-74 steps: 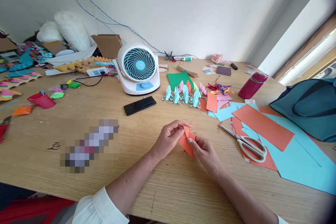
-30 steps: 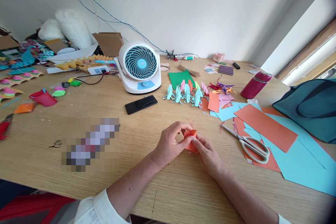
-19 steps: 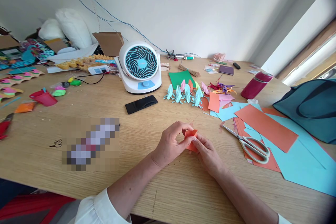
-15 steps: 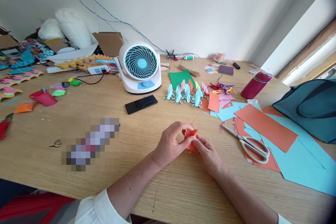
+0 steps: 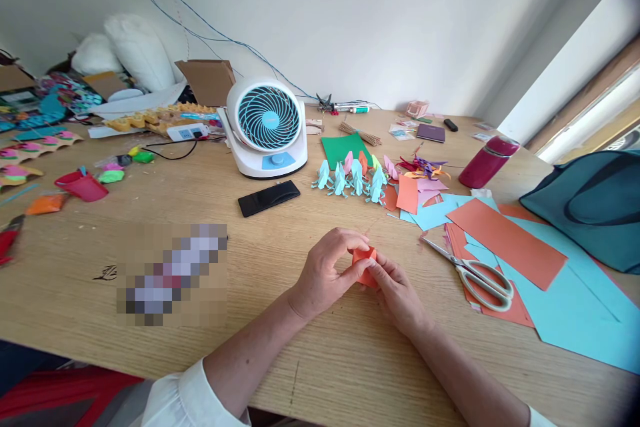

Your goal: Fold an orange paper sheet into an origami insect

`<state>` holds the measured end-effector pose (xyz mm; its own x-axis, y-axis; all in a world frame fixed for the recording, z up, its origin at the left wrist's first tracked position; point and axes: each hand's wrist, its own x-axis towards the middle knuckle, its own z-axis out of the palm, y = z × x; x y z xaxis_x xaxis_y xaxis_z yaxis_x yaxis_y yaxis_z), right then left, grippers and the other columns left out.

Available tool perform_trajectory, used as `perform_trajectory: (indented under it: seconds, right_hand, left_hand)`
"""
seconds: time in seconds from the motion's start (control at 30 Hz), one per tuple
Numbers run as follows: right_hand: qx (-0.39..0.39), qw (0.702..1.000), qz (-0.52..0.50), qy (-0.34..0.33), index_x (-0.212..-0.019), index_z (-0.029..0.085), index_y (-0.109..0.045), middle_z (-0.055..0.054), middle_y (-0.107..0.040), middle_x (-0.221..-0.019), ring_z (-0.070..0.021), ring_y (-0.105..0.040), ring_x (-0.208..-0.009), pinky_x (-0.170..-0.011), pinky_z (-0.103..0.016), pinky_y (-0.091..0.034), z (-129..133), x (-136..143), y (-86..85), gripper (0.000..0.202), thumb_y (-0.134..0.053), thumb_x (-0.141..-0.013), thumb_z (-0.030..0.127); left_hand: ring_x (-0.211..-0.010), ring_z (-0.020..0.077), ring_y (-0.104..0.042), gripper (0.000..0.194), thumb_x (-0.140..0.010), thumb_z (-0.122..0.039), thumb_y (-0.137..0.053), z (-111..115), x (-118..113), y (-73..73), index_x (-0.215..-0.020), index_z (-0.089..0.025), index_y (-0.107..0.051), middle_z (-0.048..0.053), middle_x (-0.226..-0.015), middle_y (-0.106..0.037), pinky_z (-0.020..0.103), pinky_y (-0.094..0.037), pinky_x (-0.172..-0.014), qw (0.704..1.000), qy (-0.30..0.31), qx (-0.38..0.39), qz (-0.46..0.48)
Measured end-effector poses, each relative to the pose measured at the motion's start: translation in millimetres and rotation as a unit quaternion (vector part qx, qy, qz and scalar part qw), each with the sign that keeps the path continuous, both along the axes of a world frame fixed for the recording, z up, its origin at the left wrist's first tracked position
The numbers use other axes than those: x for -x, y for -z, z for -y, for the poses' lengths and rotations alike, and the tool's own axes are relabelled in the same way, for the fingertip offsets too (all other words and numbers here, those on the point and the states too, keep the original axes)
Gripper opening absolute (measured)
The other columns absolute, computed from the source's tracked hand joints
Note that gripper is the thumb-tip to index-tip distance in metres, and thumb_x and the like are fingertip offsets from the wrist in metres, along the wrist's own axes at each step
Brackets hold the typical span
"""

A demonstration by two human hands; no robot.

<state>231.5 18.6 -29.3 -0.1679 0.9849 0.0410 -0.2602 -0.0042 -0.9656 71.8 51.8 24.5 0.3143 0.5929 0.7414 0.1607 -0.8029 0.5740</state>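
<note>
A small folded piece of orange paper (image 5: 369, 276) is held just above the table, between both hands. My left hand (image 5: 330, 268) pinches its left side and upper edge, thumb in front and index finger arched over the top. From the right, my right hand (image 5: 396, 290) grips the paper with the thumb beside the left thumb. Fingers cover much of the paper, so its full fold is hidden. Beyond the hands stand several folded light-blue paper figures (image 5: 356, 177), with pink, orange and yellow ones behind. Scissors (image 5: 483, 280) lie to the right on orange sheets.
Blue paper sheets (image 5: 575, 320) and a long orange sheet (image 5: 507, 240) spread to the right, near a teal bag (image 5: 590, 207) and a magenta bottle (image 5: 487, 163). A white fan (image 5: 267, 123) stands at the back, behind a black case (image 5: 269, 199). A red cup (image 5: 83, 185) sits left.
The orange paper's upper edge has shifted slightly between my fingers, its pointed corner now lower. My left fingers have moved a little; both hands keep their hold.
</note>
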Motion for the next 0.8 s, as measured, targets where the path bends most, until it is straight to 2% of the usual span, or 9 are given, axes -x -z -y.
perform_trajectory:
  seconds: [0.2, 0.47, 0.8]
  right_hand:
    - [-0.029, 0.999, 0.031, 0.017, -0.093, 0.021, -0.070, 0.001, -0.055, -0.076, -0.0116, -0.047, -0.068, -0.066, -0.024, -0.043, -2, -4, -2.2, 0.028, -0.058, -0.094, 0.047]
    - [-0.118, 0.986, 0.112, 0.033, -0.085, 0.020, -0.068, 0.001, -0.057, -0.072, -0.0125, -0.051, -0.068, -0.066, -0.024, -0.042, 1, -8, -19.2, 0.028, -0.056, -0.096, 0.043]
    - [-0.145, 0.981, 0.126, 0.014, -0.088, 0.021, -0.068, 0.001, -0.055, -0.074, -0.0122, -0.051, -0.069, -0.066, -0.023, -0.042, 2, -7, -18.2, 0.025, -0.053, -0.098, 0.038]
  left_hand:
    - [-0.097, 0.0180, -0.064, 0.013, -0.088, -0.015, -0.066, 0, 1, -2.3, -0.098, -0.019, -0.060, 0.006, -0.098, -0.068, 0.033, -0.054, -0.085, 0.999, 0.001, -0.029, 0.017]
    - [-0.087, 0.0155, -0.063, 0.014, -0.084, -0.017, -0.072, 5, 5, -9.4, -0.095, -0.019, -0.063, 0.004, -0.090, -0.065, 0.030, -0.054, -0.078, 0.997, -0.028, -0.067, 0.022]
    - [-0.086, 0.0148, -0.062, 0.010, -0.086, -0.020, -0.071, 7, 5, -11.2, -0.092, -0.020, -0.064, 0.004, -0.092, -0.063, 0.029, -0.054, -0.075, 0.996, -0.028, -0.080, 0.021]
